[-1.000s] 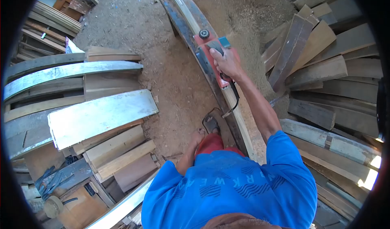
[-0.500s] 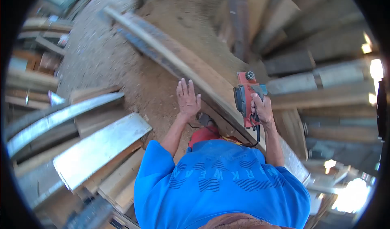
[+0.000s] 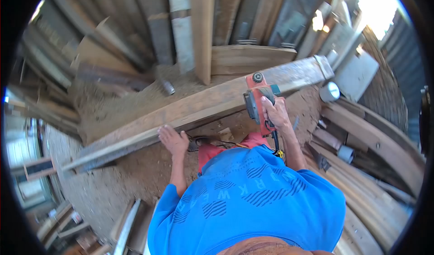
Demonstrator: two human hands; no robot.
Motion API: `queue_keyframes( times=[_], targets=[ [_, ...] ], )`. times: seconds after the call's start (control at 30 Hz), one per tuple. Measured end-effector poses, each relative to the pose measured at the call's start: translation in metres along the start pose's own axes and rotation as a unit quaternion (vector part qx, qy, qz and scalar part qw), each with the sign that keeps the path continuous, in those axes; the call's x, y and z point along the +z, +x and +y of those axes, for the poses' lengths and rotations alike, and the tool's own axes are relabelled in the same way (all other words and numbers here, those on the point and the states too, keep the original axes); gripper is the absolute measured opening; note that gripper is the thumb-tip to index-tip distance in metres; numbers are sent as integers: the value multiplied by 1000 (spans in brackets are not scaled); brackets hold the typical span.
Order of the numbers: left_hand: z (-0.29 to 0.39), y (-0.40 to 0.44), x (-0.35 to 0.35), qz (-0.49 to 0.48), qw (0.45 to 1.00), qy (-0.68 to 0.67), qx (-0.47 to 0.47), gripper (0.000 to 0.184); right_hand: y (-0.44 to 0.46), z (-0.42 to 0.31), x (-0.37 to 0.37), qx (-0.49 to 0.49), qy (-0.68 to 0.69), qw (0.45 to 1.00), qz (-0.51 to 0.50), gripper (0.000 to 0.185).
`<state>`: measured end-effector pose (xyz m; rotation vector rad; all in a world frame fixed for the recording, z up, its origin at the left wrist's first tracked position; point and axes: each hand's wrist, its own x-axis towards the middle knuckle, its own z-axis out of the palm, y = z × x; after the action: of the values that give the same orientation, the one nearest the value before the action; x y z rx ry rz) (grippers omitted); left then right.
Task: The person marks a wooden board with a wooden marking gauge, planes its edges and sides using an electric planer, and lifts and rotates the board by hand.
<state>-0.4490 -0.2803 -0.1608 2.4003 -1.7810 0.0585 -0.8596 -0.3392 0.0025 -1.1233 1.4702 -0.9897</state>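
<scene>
My right hand (image 3: pixel 275 112) is wrapped round the handle of a red electric planer (image 3: pixel 258 88), held over the right half of a long wooden beam (image 3: pixel 162 112). A dark cord drops from the planer's rear toward my waist. Along the beam's near side runs a narrow pale board (image 3: pixel 135 140). My left hand (image 3: pixel 173 140) is open, its fingers stretched out at the pale board's edge; whether they press on it I cannot tell. Whether the planer's base touches the wood is also unclear.
Upright planks (image 3: pixel 200 33) lean in a row behind the beam, above a sawdust heap (image 3: pixel 108 105). A white cylinder (image 3: pixel 330 92) stands by the beam's right end. Stacked curved timbers (image 3: pixel 375 137) lie at the right. A small framed piece (image 3: pixel 40 169) is at the left.
My view has swung round to the right, so the beam now runs across it. My left hand has come from above the ground to the board's edge. The planer remains in my right hand.
</scene>
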Motion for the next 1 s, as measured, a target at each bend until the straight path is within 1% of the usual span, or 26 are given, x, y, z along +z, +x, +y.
queue_keyframes(
  times=[0.07, 0.17, 0.2, 0.27, 0.33, 0.4, 0.43, 0.47, 0.53, 0.63, 0.67, 0.73, 0.77, 0.8, 0.9, 1.0],
  targets=[
    [14, -12, -2, 2, 999, 11, -45, 84, -40, 20, -57, 4, 6, 999, 38, 37],
    [24, -21, 13, 11, 996, -3, -90, 79, -85, 51, -131, 5, 10, 996, 85, 37],
    [30, -29, 14, 12, 996, 7, -93, 79, -101, 61, -152, 8, 11, 995, 102, 37],
    [38, -8, 15, -11, 995, 36, -97, 77, -90, 73, -179, 34, 14, 990, 139, 35],
    [41, 1, 18, -42, 994, 48, -85, 79, -95, 70, -205, 45, 29, 985, 165, 35],
    [56, 5, 17, -49, 991, 69, -105, 80, -95, 73, -230, 59, 49, 975, 207, 35],
    [72, 8, 6, -72, 985, 81, -138, 81, -92, 78, -240, 58, 55, 971, 223, 34],
    [82, -5, 4, -77, 978, 87, -176, 81, -102, 101, -247, 40, 69, 969, 235, 34],
    [99, 6, 32, -3, 959, 47, -281, 82, -90, 99, -266, 40, 86, 960, 262, 33],
    [129, 32, 51, 12, 917, 12, -400, 80, -68, 89, -296, 55, 80, 956, 276, 32],
    [128, 35, 63, -6, 919, 82, -385, 77, -56, 96, -308, 43, 85, 959, 267, 34],
    [139, 48, 81, -37, 911, 217, -347, 73, -33, 85, -327, 57, 21, 963, 264, 35],
    [145, 53, 83, -29, 895, 272, -351, 72, -24, 76, -339, 72, -15, 963, 259, 35],
    [153, 62, 88, -20, 889, 285, -357, 72, -6, 93, -351, 60, -11, 966, 252, 36],
    [177, 85, 97, 8, 892, 233, -387, 69, 33, 78, -375, 117, -37, 964, 238, 40],
    [193, 92, 102, 48, 898, 97, -427, 67, 64, 77, -388, 103, -61, 968, 220, 43]
  ],
)
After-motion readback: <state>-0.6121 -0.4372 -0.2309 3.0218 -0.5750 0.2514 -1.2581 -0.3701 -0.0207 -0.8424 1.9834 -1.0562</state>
